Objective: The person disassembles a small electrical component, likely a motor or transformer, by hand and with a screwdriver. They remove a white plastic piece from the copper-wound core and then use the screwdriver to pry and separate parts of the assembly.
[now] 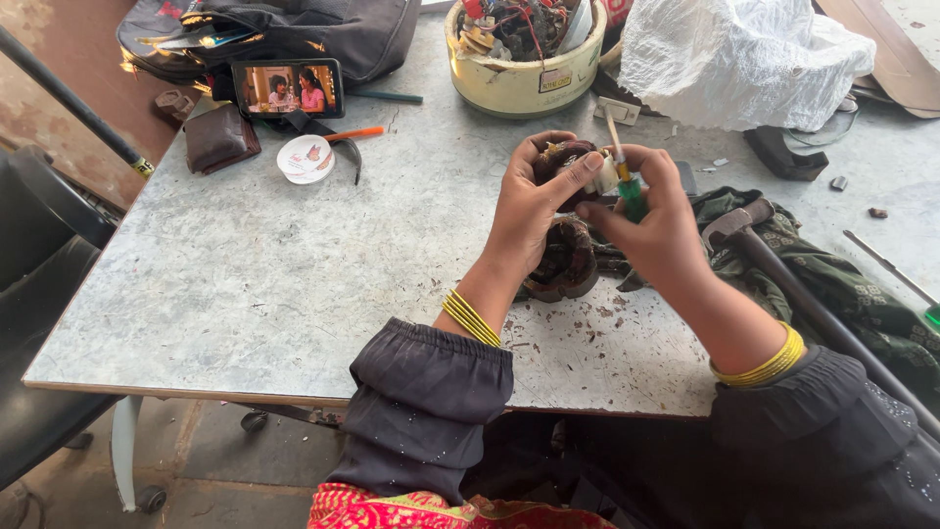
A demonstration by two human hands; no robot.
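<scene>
The left hand (534, 201) is clamped around a dark wound coil (560, 162), lifted above a second coil (563, 260) on the surface (274, 274). Just beside it, the right hand (656, 220) pinches a green-handled screwdriver (627, 181), long axis near upright, handle down, shaft pointing up and away. A slip could gouge windings or fingers.

Dark gathered sleeves (421, 402) speckled with tiny dots; yellow bangles (471, 318) at both wrists, above a red patterned garment (392, 509).

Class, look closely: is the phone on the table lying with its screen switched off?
No: the black phone leans against a dark bag, its screen lit with a picture.
</scene>
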